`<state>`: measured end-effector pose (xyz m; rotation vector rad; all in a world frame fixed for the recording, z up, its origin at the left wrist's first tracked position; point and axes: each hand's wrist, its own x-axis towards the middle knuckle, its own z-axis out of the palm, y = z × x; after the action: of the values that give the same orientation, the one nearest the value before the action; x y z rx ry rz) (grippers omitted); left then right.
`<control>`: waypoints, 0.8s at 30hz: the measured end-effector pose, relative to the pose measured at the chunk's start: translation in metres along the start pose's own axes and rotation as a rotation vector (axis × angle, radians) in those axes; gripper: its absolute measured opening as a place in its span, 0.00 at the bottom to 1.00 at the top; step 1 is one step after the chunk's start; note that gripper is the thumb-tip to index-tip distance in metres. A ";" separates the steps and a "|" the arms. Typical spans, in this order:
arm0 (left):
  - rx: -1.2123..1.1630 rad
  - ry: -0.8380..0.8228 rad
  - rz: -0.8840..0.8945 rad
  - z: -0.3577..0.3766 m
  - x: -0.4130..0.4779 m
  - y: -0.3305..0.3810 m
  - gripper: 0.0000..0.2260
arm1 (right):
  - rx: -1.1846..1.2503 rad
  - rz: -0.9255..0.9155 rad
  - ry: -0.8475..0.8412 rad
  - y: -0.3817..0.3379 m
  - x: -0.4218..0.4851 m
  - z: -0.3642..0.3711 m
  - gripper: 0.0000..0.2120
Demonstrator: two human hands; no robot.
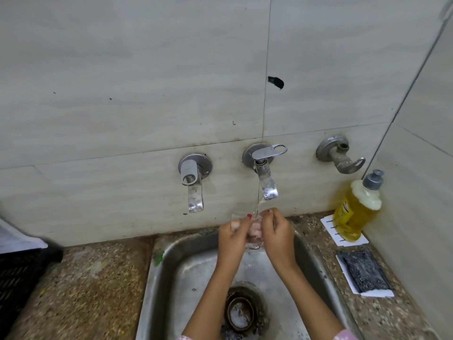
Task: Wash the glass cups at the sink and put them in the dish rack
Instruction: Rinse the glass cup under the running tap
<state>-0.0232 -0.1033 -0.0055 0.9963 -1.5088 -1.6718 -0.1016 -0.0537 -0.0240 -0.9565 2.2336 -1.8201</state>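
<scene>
Rinsing appears to be the step in hand: a small clear glass cup (253,233) sits between both hands under a thin stream of water (257,204) falling from the middle chrome wall tap (266,177), above the back of the scuffed stainless steel sink (186,266). The left hand (232,235) is wrapped around the cup's left side, with fingers seen through the glass, and the right hand (278,231) is closed on its right side, thumb near the rim.

No washed cup shows anywhere, and no other cup waits in view, so I judge the task to be at an early or middle stage; how many cups remain cannot be told. The placing step is still to come for this cup. A dark slatted crate (22,273) at the far left edge may be the dish rack, though too little of it shows to be sure.

Around the sink, a second chrome tap (193,185) hangs to the left, dry, and a dull old valve (340,155) sits to the right. On the speckled stone tabletop (93,285) at the right stand a yellow dish-soap bottle with a grey cap (358,209) and a dark scouring pad on a white tray (365,273). Nothing blocks the way leftward across the tabletop. The wet glass could slip.
</scene>
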 end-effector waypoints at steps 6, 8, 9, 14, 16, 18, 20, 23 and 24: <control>-0.125 -0.027 -0.468 -0.006 0.004 0.014 0.15 | -0.166 -0.439 -0.048 0.017 -0.004 -0.002 0.13; -0.081 0.048 -0.208 -0.003 0.005 0.012 0.14 | 0.048 -0.082 -0.043 0.006 -0.013 0.001 0.13; -0.057 0.049 -0.080 -0.002 0.006 0.009 0.14 | 0.165 0.158 -0.073 -0.002 -0.015 0.003 0.14; 0.068 -0.131 0.192 -0.013 0.012 -0.011 0.11 | 0.595 0.960 -0.347 -0.022 0.006 -0.008 0.17; 0.084 -0.100 0.161 -0.009 0.009 -0.011 0.13 | 0.435 0.818 -0.255 -0.020 0.003 -0.004 0.15; 0.043 -0.031 -0.045 -0.003 0.008 -0.003 0.14 | 0.192 0.372 -0.044 -0.007 -0.007 0.001 0.12; -0.063 -0.030 -0.388 -0.002 0.010 0.007 0.17 | -0.065 -0.124 0.017 0.009 -0.012 -0.001 0.12; -0.095 -0.052 -0.509 -0.003 0.009 0.015 0.18 | -0.092 -0.307 -0.135 0.026 -0.011 -0.004 0.13; -0.061 -0.024 -0.406 -0.002 0.008 0.012 0.17 | -0.012 -0.207 -0.160 0.023 -0.011 -0.003 0.10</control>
<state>-0.0258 -0.1122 0.0054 1.3191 -1.3215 -1.9995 -0.1029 -0.0432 -0.0471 -1.3292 2.1211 -1.7378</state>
